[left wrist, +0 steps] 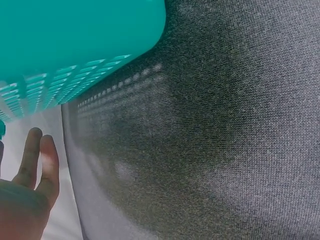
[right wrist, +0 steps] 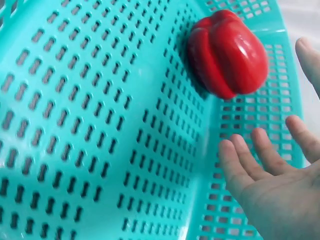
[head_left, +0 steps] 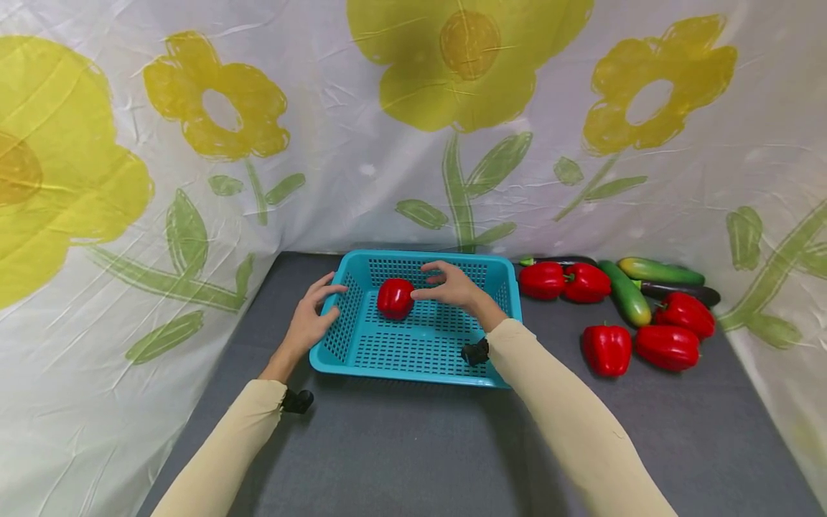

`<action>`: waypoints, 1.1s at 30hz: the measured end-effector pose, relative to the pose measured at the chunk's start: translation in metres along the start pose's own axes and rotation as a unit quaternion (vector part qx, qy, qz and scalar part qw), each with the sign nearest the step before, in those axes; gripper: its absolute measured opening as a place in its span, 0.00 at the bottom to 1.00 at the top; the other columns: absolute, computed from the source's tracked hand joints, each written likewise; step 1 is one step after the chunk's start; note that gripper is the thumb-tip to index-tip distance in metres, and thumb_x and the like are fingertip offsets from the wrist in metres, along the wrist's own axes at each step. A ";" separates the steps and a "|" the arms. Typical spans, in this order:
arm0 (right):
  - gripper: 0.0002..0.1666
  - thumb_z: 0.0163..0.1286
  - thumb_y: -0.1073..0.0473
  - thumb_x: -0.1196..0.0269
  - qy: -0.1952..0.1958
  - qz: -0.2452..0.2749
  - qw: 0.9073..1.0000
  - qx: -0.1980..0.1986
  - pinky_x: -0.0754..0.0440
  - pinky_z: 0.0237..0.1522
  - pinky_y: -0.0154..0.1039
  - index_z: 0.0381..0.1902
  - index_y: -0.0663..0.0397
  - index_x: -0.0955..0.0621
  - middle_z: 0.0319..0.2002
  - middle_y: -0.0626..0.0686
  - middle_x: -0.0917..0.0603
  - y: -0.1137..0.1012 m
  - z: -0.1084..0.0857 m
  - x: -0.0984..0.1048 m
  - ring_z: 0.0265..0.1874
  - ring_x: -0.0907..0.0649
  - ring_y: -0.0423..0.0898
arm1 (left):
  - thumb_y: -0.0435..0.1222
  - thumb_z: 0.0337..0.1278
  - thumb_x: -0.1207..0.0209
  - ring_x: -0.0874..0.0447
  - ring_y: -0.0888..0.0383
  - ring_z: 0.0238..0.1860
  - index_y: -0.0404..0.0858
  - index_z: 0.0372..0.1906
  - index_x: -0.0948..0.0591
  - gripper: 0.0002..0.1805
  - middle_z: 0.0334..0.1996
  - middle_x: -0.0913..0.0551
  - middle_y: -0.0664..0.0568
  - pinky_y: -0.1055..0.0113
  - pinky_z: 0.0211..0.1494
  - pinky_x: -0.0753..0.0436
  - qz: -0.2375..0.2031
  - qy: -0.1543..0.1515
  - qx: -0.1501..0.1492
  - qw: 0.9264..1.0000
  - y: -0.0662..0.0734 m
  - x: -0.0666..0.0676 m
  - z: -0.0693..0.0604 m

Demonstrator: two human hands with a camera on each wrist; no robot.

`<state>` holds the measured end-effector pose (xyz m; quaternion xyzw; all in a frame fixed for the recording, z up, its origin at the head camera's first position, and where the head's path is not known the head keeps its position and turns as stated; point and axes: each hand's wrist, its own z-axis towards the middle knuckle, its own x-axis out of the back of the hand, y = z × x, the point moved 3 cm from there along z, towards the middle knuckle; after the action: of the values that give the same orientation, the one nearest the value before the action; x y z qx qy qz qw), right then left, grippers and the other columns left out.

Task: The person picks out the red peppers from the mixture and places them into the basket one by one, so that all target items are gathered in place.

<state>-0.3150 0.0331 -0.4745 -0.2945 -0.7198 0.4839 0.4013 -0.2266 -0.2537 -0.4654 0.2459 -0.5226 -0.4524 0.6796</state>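
A glossy, lobed pepper (head_left: 395,299) sits in the perforated basket (head_left: 413,374).

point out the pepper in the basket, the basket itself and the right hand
Red pepper (head_left: 394,299), head view: middle of its body
Blue basket (head_left: 413,375), head view: near rim
Right hand (head_left: 455,287), head view: back of the hand

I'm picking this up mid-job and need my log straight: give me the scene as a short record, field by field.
Basket: blue plastic basket on a dark cloth
Basket contents: one red bell pepper, left of centre
Left hand: at the basket's left rim; firmness of contact unclear
Right hand: over the basket, fingers spread, apart from the pepper
Right of basket: five red bell peppers, two cucumbers, two eggplants
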 end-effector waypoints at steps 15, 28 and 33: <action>0.28 0.74 0.57 0.35 -0.021 0.011 0.998 0.052 0.24 0.58 0.56 0.68 0.61 0.26 0.59 0.63 0.21 -0.020 -0.031 0.029 0.55 0.19 0.54 | 0.18 0.58 0.44 0.40 0.36 0.72 0.27 0.61 0.21 0.24 0.75 0.40 0.35 0.35 0.61 0.33 0.005 0.002 -0.015 1.000 -0.038 -0.002 0.005; 0.20 0.77 0.63 0.40 0.009 0.078 0.993 0.089 0.24 0.59 0.57 0.62 0.66 0.23 0.53 0.63 0.19 -0.013 -0.064 0.050 0.57 0.20 0.66 | 0.14 0.58 0.47 0.42 0.29 0.71 0.21 0.60 0.23 0.23 0.73 0.41 0.27 0.32 0.61 0.35 0.004 0.004 -0.022 1.000 -0.015 -0.001 0.002; 0.19 0.76 0.63 0.40 0.020 0.109 0.990 0.084 0.26 0.59 0.59 0.61 0.66 0.23 0.55 0.63 0.19 -0.008 -0.076 0.057 0.57 0.19 0.64 | 0.16 0.59 0.48 0.42 0.28 0.71 0.21 0.60 0.23 0.23 0.73 0.41 0.26 0.33 0.61 0.34 0.006 -0.008 -0.016 1.000 -0.002 0.001 0.002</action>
<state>-0.2785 0.1110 -0.4341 -0.3456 -0.6322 0.5774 0.3840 -0.2285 -0.2555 -0.4654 0.2281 -0.5224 -0.4586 0.6817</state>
